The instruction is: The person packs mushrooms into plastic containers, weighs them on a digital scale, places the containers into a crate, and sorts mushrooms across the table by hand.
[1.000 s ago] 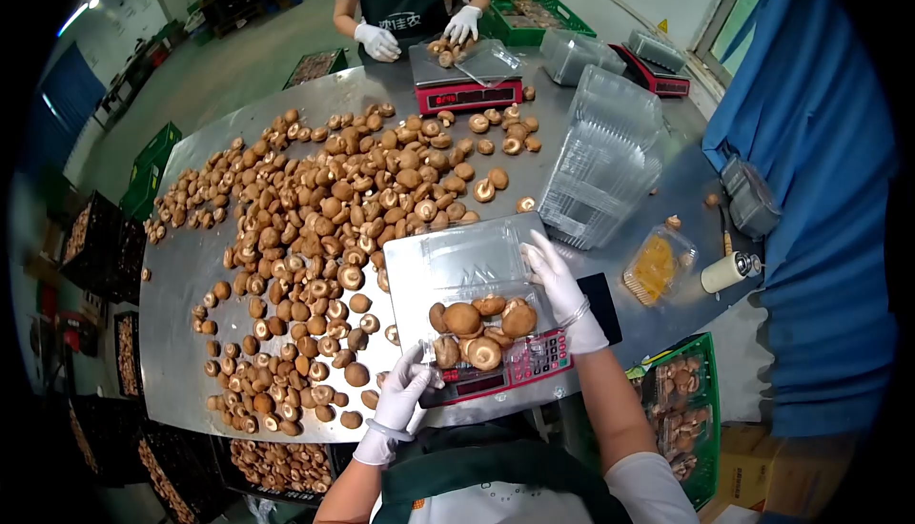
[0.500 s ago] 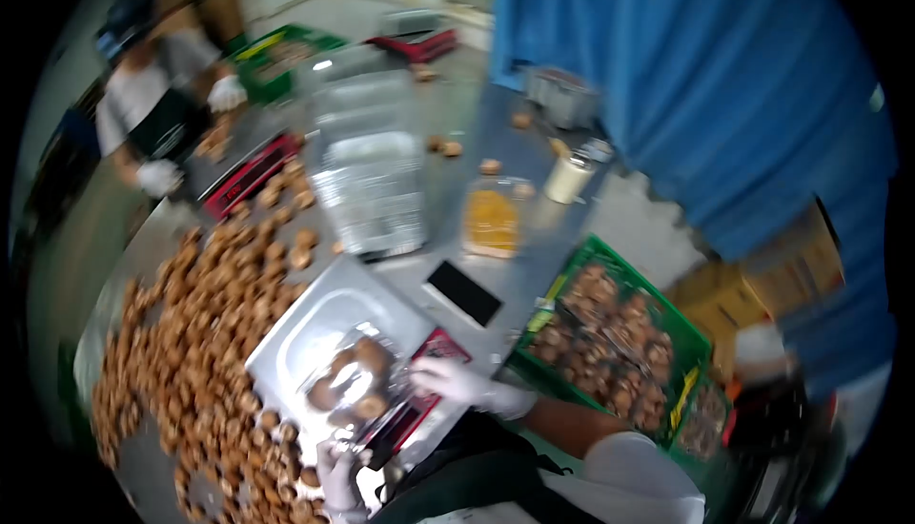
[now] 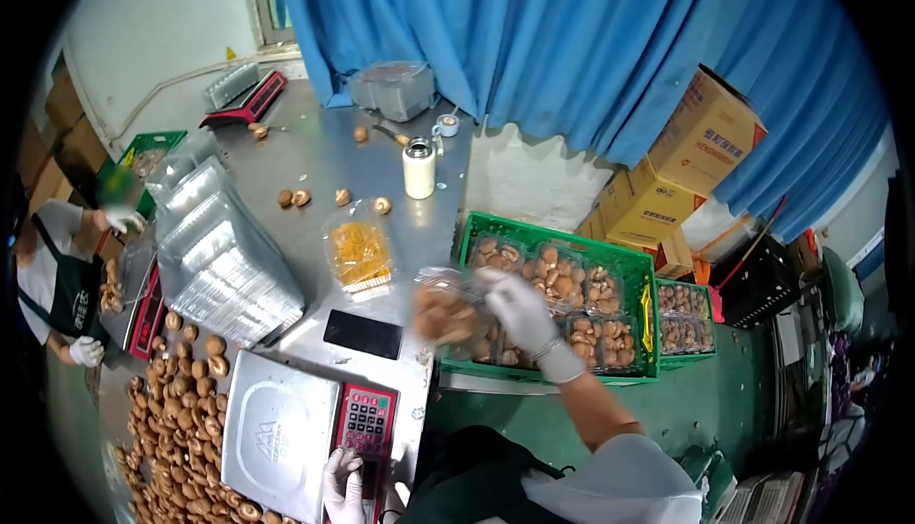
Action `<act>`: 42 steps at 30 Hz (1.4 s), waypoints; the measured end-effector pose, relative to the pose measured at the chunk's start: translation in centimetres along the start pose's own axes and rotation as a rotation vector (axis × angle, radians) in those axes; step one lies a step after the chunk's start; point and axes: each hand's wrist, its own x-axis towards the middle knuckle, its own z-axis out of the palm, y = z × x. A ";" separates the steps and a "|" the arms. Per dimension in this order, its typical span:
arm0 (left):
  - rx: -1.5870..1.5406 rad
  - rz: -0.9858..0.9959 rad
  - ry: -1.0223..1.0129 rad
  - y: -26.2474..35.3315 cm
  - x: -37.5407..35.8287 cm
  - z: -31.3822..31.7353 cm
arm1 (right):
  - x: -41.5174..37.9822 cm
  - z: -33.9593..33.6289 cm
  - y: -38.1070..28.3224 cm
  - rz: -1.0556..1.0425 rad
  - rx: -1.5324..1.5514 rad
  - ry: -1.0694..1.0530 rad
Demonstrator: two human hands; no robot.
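My right hand (image 3: 522, 314), in a white glove, grips a clear plastic pack of brown mushrooms (image 3: 444, 312) by its side. The pack is blurred and hangs at the table's right edge, beside the green crate (image 3: 560, 234). Similar mushroom packs (image 3: 559, 276) lie in rows inside that crate. My left hand (image 3: 345, 488), also gloved, rests at the lower end of the red keypad panel (image 3: 367, 416) with its fingers loosely bent and apart, holding nothing visible. The scale's silver pan (image 3: 278, 438) bears nothing.
Loose mushrooms (image 3: 176, 429) are heaped left of the scale. Behind it stand nested clear trays (image 3: 224, 247), a black phone (image 3: 363, 334), a yellow-filled pack (image 3: 360, 252) and a cream flask (image 3: 419, 169). A co-worker (image 3: 57, 276) stands at far left; cardboard boxes (image 3: 648, 205) are stacked beyond the crate.
The mushroom pack has left the scale pan and moved right toward the green crate in my right hand. My left hand stays by the scale. The view has turned right.
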 end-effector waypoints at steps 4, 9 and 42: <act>0.317 0.070 -0.251 -3.4 2.6 -3.3 | -0.3 -10.9 6.1 0.166 -0.268 0.142; 0.164 -0.034 -0.266 -3.8 2.8 -2.0 | -5.3 -22.0 22.6 0.560 -0.121 0.284; -0.170 -0.354 0.662 -5.0 -14.7 -3.9 | 22.8 27.1 -13.8 -0.999 -0.318 -0.446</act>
